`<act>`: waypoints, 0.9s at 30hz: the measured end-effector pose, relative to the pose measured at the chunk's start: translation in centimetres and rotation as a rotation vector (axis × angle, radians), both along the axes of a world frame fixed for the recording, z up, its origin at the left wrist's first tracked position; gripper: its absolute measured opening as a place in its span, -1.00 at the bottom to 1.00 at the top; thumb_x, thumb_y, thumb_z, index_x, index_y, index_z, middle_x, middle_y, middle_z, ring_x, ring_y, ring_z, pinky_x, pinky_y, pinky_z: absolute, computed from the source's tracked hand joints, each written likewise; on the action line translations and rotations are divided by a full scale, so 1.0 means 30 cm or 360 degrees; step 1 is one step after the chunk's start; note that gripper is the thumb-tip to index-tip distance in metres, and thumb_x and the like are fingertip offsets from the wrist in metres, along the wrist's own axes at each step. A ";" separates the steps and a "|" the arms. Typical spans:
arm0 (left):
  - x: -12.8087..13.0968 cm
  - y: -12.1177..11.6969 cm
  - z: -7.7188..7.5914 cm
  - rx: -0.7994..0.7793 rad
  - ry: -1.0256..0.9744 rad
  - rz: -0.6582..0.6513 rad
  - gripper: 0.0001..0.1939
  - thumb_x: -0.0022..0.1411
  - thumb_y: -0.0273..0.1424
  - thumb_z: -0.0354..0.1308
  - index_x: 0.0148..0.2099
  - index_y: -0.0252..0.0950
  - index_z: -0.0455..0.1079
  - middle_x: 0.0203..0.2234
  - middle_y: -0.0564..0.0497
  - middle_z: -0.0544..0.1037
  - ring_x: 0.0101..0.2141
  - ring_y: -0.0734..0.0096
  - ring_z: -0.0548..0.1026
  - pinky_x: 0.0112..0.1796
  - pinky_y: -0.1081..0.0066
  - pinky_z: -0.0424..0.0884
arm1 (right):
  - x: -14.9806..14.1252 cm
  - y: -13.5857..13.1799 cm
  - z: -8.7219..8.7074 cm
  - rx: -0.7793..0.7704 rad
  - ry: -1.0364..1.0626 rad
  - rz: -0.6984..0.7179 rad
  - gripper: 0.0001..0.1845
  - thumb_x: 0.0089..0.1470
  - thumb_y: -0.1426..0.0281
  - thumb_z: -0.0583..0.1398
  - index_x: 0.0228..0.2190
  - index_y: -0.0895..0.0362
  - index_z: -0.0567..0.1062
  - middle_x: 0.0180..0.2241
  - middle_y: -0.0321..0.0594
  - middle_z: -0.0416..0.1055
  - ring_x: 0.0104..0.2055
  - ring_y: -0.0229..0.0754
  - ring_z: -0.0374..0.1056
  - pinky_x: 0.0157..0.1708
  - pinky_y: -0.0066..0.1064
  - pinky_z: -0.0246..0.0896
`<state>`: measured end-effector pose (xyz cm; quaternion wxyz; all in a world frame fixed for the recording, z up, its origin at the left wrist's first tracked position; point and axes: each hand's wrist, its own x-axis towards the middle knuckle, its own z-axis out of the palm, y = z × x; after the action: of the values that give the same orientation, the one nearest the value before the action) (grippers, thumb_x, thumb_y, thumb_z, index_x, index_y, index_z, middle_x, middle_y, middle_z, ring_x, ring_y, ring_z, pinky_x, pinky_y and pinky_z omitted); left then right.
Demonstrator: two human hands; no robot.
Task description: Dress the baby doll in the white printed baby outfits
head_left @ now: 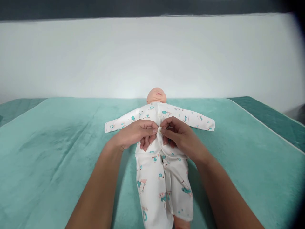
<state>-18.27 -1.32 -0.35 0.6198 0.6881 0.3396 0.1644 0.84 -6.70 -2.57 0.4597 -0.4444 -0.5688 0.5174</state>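
Observation:
A baby doll (156, 95) lies on its back, head away from me and arms spread out. It wears a white printed baby jacket (149, 113) and matching trousers (151, 181). Over the belly, my left hand (143, 133) pinches one front edge of the jacket between thumb and index finger. Opposite it, my right hand (175, 132) pinches the other front edge, its fingertips close to the left ones. A small pale fastening shows between the fingertips; its exact kind is hard to make out. Below the hands the jacket front hangs slightly apart.
A green plush cover (71, 152) spreads under the doll, with darker green sections (269, 117) beyond pale seams at both sides. Behind it rises a white wall (152, 54) with a dark band along the top. A dark object (300, 114) shows at the far right edge.

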 end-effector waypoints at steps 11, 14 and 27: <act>-0.015 -0.011 0.014 0.0249 0.0271 0.0046 -0.70 0.24 -0.29 0.03 -0.51 -0.28 0.29 -0.73 0.13 0.32 -0.69 0.56 0.28 -0.63 0.49 0.08 | -0.003 -0.008 0.012 -0.0037 -0.0189 -0.0148 -0.81 0.10 0.23 0.25 -0.30 0.05 0.38 -0.47 -0.38 0.39 -0.54 -0.31 0.34 -0.59 -0.48 0.21; -0.016 -0.008 0.010 0.0196 0.0255 0.0043 -0.75 0.24 -0.29 0.04 -0.45 -0.27 0.36 -0.73 0.14 0.33 -0.70 0.56 0.26 -0.63 0.49 0.11 | -0.007 -0.015 0.020 -0.0051 -0.0302 -0.0192 -0.80 0.05 0.27 0.28 -0.31 0.04 0.39 -0.45 -0.37 0.40 -0.54 -0.31 0.34 -0.61 -0.49 0.21; -0.016 -0.009 0.019 0.0129 0.0198 0.0157 -0.74 0.17 -0.26 0.17 -0.49 -0.28 0.34 -0.69 0.14 0.33 -0.71 0.61 0.22 -0.63 0.50 0.12 | -0.002 -0.001 -0.009 0.0053 -0.0038 -0.0345 -0.82 0.11 0.23 0.25 -0.34 0.06 0.40 -0.53 -0.33 0.41 -0.54 -0.26 0.33 -0.57 -0.42 0.23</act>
<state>-18.74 -1.59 0.23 0.5603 0.7039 0.4041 0.1652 0.80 -6.73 -2.83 0.5134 -0.5017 -0.5315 0.4497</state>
